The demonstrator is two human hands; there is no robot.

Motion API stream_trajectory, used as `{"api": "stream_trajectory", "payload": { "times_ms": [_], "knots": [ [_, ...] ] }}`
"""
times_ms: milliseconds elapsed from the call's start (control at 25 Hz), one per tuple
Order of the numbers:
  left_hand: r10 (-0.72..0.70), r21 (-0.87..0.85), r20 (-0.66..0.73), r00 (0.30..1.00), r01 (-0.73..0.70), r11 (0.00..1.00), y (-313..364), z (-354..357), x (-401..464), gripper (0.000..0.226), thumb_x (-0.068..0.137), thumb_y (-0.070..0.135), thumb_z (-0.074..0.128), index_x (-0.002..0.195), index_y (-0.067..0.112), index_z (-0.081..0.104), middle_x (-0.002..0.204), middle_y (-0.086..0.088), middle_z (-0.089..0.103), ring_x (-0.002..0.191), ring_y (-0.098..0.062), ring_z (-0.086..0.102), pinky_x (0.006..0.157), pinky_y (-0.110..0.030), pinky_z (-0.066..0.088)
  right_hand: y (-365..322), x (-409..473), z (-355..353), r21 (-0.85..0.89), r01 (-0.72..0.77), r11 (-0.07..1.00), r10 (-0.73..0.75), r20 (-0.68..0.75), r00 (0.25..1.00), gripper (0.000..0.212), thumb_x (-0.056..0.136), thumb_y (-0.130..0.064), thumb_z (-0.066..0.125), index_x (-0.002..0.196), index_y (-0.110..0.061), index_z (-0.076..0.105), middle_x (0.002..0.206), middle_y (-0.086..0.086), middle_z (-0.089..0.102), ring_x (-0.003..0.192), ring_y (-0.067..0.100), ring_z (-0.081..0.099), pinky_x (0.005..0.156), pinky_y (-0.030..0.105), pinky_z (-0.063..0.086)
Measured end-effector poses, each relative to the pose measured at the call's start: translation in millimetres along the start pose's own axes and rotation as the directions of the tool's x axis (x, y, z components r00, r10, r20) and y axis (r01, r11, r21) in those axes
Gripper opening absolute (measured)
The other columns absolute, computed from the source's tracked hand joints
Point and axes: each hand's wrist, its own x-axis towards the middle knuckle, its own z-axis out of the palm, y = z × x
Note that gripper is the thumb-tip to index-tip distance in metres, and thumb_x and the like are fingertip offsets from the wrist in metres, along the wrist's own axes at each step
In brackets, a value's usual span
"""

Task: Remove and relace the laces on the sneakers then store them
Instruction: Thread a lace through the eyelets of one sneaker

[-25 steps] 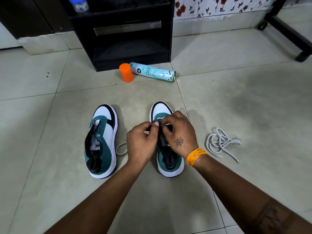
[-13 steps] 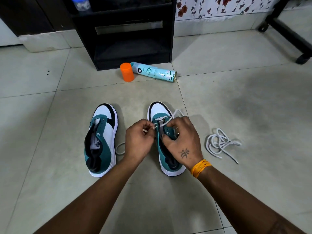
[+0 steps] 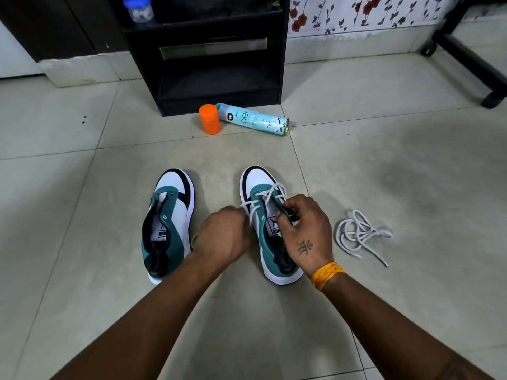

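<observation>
Two teal, white and black sneakers stand side by side on the tiled floor, toes away from me. The left sneaker [image 3: 168, 223] has no lace in its eyelets. The right sneaker [image 3: 264, 212] has a white lace [image 3: 267, 194] crossed through its front eyelets. My left hand [image 3: 223, 235] grips one end of that lace at the shoe's left side. My right hand [image 3: 304, 229] pinches the lace at the shoe's right eyelet flap, over the tongue. A second white lace [image 3: 359, 234] lies loose in a heap on the floor to the right.
An orange cap [image 3: 210, 119] and a light blue spray can [image 3: 253, 119] lying on its side sit ahead of the shoes. Behind them stands a black open shelf unit [image 3: 211, 58]. A black wheeled frame [image 3: 466, 56] is at the far right.
Both hands have drawn back toward me from the toe area, pulling the lace through. More crossed lace now shows over the front eyelets of the right sneaker.
</observation>
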Motion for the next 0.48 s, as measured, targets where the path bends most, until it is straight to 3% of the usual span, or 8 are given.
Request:
{"api": "stream_trajectory", "payload": {
  "times_ms": [120, 280, 480],
  "knots": [
    [0.026, -0.153, -0.209, 0.977, -0.059, 0.986, 4.9, -1.7, 7.5, 0.013, 0.09, 0.031, 0.055, 0.093, 0.02, 0.061, 0.092, -0.003, 0.069, 0.083, -0.029, 0.065, 0.063, -0.033, 0.04, 0.9, -0.8, 1.3, -0.013, -0.001, 1.0, 0.001, -0.006, 1.0, 0.01, 0.087, -0.028, 0.07, 0.09, -0.023, 0.061, 0.087, -0.008, 0.06, 0.08, 0.013, 0.058, 0.071, 0.037, 0.05],
    [-0.096, -0.332, -0.262, 0.96, 0.003, 0.943, 9.1, -4.5, 5.0, 0.025, 0.085, 0.037, 0.055, 0.093, 0.019, 0.071, 0.087, 0.001, 0.076, 0.078, -0.025, 0.069, 0.069, -0.035, 0.056, 0.1, -0.1, 2.6, -0.023, 0.015, 1.0, -0.016, -0.004, 1.0, 0.01, 0.086, -0.027, 0.069, 0.089, -0.023, 0.061, 0.086, -0.008, 0.059, 0.079, 0.013, 0.057, 0.069, 0.035, 0.048],
    [-0.068, -0.307, -0.319, 0.945, -0.035, 0.951, 6.5, 0.8, 4.7, 0.015, 0.094, 0.03, 0.062, 0.088, 0.02, 0.07, 0.078, 0.003, 0.072, 0.073, -0.024, 0.066, 0.062, -0.032, 0.048, 0.6, -0.6, 2.8, -0.015, 0.008, 1.0, -0.008, -0.005, 1.0, 0.01, 0.085, -0.024, 0.07, 0.09, -0.023, 0.061, 0.087, -0.008, 0.059, 0.08, 0.013, 0.058, 0.07, 0.036, 0.049]
  ]
}}
